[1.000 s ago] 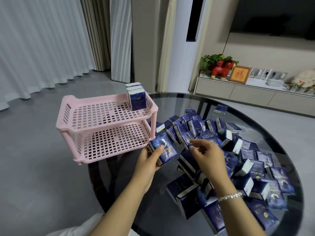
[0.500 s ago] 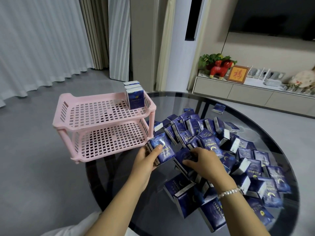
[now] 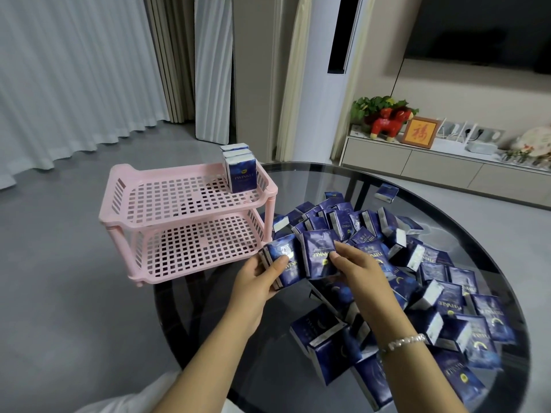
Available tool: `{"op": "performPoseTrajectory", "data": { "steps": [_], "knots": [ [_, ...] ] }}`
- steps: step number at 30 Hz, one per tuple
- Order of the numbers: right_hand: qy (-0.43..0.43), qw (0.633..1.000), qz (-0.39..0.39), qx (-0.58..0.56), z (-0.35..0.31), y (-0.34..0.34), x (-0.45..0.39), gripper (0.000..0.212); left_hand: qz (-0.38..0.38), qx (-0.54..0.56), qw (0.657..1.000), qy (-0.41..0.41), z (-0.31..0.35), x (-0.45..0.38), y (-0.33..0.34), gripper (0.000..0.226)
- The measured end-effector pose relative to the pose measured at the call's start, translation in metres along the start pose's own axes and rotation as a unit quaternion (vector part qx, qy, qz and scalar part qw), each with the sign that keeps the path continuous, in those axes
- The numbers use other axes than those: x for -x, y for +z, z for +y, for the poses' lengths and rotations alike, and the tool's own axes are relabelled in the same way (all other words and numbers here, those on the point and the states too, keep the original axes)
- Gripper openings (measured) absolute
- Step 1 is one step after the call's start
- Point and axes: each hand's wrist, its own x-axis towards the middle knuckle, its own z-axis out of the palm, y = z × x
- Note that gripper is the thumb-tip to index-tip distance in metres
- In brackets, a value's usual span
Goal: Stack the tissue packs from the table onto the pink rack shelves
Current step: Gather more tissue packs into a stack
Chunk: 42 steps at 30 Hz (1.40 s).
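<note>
At centre frame, the left hand (image 3: 258,281) is gripping a small bundle of packs (image 3: 283,263) while the right hand (image 3: 354,266) is pinching another pack (image 3: 318,256) against it, likely gathering a batch for the pink rack (image 3: 190,222) at centre left.

round glass table (image 3: 492,251) bears tissue packs (image 3: 441,290), pink rack (image 3: 179,225).

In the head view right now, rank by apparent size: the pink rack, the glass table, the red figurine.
1. glass table
2. pink rack
3. red figurine, though it stands farthest from the camera, so it looks smaller.
</note>
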Motion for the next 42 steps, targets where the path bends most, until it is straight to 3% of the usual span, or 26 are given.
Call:
{"op": "performPoseTrajectory", "data": {
  "steps": [3, 8, 15, 20, 23, 27, 31, 36, 40, 42],
  "knots": [
    [0.018, 1.0, -0.01, -0.017, 0.001, 0.005, -0.001, 0.027, -0.013, 0.004, 1.0, -0.001, 0.001, 0.001, 0.001, 0.05],
    [-0.007, 0.998, -0.038, -0.039, -0.001, 0.012, 0.001, 0.022, -0.025, 0.016, 1.0, -0.004, 0.005, 0.002, 0.001, 0.046],
    [-0.068, 0.997, -0.026, -0.019, -0.005, 0.0, -0.009, 0.007, -0.001, 0.021, 1.0, 0.002, 0.009, 0.002, -0.006, 0.028],
    [-0.154, 0.959, -0.152, 0.184, -0.023, -0.014, -0.023, 0.019, -0.021, -0.011, 1.0, 0.0, 0.013, 0.005, -0.008, 0.049],
    [-0.185, 0.931, -0.186, 0.253, -0.031, -0.007, -0.027, 0.036, -0.048, -0.039, 0.998, -0.015, 0.014, 0.006, -0.005, 0.06],
    [-0.218, 0.926, -0.149, 0.271, -0.034, 0.009, -0.027, 0.044, -0.073, -0.053, 0.996, -0.025, 0.015, 0.009, -0.002, 0.056],
    [-0.233, 0.922, -0.109, 0.288, -0.026, 0.018, -0.027, 0.034, -0.092, -0.049, 0.994, -0.034, 0.016, 0.009, -0.004, 0.09],
    [-0.23, 0.928, -0.112, 0.27, -0.019, 0.02, -0.029, 0.026, -0.118, -0.074, 0.989, -0.039, 0.013, 0.008, -0.004, 0.056],
    [-0.206, 0.943, -0.107, 0.239, -0.019, 0.015, -0.029, 0.019, -0.077, -0.074, 0.993, -0.043, 0.007, 0.003, -0.004, 0.046],
    [-0.176, 0.937, -0.089, 0.29, -0.021, 0.004, -0.032, 0.02, -0.05, -0.064, 0.996, -0.039, 0.005, 0.0, -0.005, 0.042]
  ]
}}
